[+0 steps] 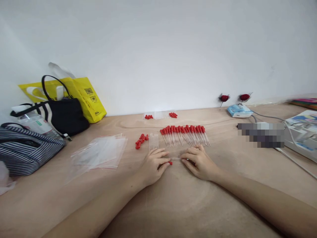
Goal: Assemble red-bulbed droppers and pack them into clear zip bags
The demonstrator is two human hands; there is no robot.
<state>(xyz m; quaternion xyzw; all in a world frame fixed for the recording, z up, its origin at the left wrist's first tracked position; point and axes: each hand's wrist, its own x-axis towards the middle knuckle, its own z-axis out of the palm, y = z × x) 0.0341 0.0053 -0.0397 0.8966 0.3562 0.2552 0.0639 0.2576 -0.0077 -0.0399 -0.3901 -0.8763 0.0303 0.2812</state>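
My left hand [155,165] pinches a red rubber bulb [170,163], whose end shows past the fingertips. Facing it, my right hand [199,162] grips a clear glass dropper tube [176,159] that points left toward the bulb; the two look slightly apart. Just beyond my hands lies a row of droppers with red bulbs fitted [184,134], tips toward me. To their left are several bare glass tubes [153,141] and a small pile of loose red bulbs [141,141].
Clear zip bags [101,152] lie at left; another bag with red bulbs [158,115] is by the wall. A striped bag [29,148], black bag [64,115] and yellow bag [91,99] stand far left. A tissue pack [239,111], cables and a power strip [304,145] are at right.
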